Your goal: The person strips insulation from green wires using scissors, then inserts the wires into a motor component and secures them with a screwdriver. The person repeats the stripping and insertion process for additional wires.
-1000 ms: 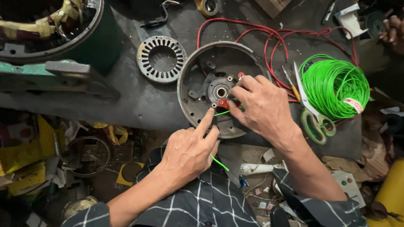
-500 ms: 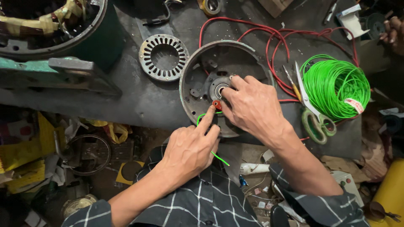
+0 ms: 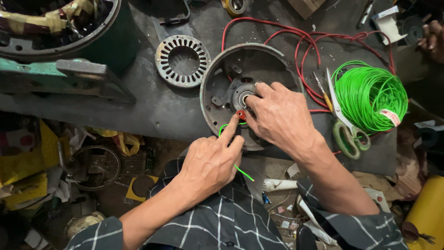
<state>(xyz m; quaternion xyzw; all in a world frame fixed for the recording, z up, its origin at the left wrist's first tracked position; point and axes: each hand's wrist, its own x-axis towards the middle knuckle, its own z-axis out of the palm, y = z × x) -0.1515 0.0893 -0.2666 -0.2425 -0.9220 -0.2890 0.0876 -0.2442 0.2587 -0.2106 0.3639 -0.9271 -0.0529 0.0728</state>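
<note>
At table centre, the left hand (image 3: 210,164) pinches a green wire (image 3: 225,127) beside the red terminal (image 3: 241,114); the right hand (image 3: 277,115), curled at 3 o'clock, steadies the round motor housing (image 3: 222,92). Feeding calls for a firm brace.

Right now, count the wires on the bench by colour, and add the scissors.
Green wire coil: 1
Loose green wire by the left hand: 1
Red wire bundle: 1
Scissors: 1
Total: 4

Single head view, steep downward, close over workbench (image 3: 152,109); bench far edge cropped, probably extends beyond frame.
</note>
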